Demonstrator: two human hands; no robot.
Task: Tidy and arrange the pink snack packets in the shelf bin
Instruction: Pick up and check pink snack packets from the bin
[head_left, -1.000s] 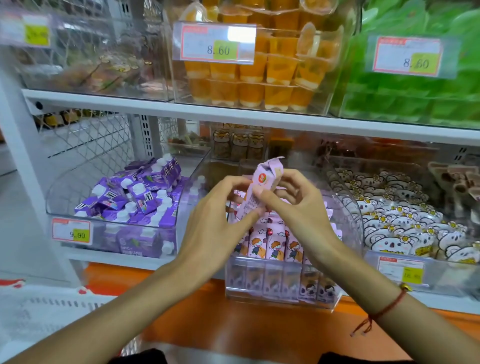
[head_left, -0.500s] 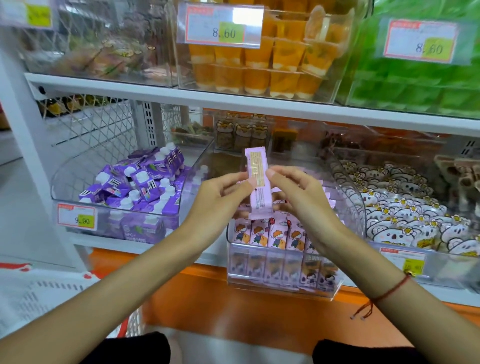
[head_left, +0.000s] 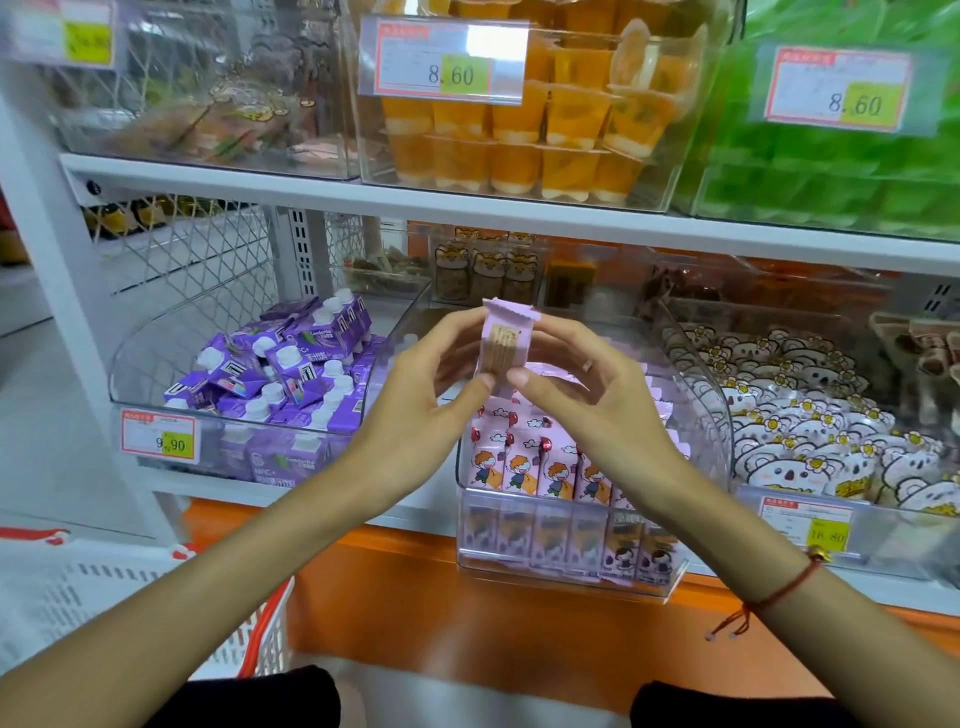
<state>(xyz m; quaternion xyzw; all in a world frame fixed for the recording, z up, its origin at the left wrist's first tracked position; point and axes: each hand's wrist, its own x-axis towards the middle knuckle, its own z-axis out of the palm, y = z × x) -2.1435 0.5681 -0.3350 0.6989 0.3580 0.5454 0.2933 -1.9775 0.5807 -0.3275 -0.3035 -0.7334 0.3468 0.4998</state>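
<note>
A single pink snack packet (head_left: 503, 343) stands upright in the air above the clear shelf bin (head_left: 696, 415), its back label toward me. My left hand (head_left: 426, 395) pinches its left edge with thumb and fingers. My right hand (head_left: 587, 384) pinches its right edge the same way. Below them, a row of pink packets (head_left: 540, 467) with a cartoon child stands upright at the bin's front, and more pink packets lie behind my hands, partly hidden.
A bin of purple cartons (head_left: 270, 374) sits to the left and a bin of white bear packets (head_left: 810, 431) to the right. The upper shelf (head_left: 467, 205) holds orange jelly cups (head_left: 524, 140). A white basket with red handles (head_left: 156, 613) stands at lower left.
The packet was turned from its printed front to its back label and now sits more upright between both hands. The view has shifted slightly lower and closer.
</note>
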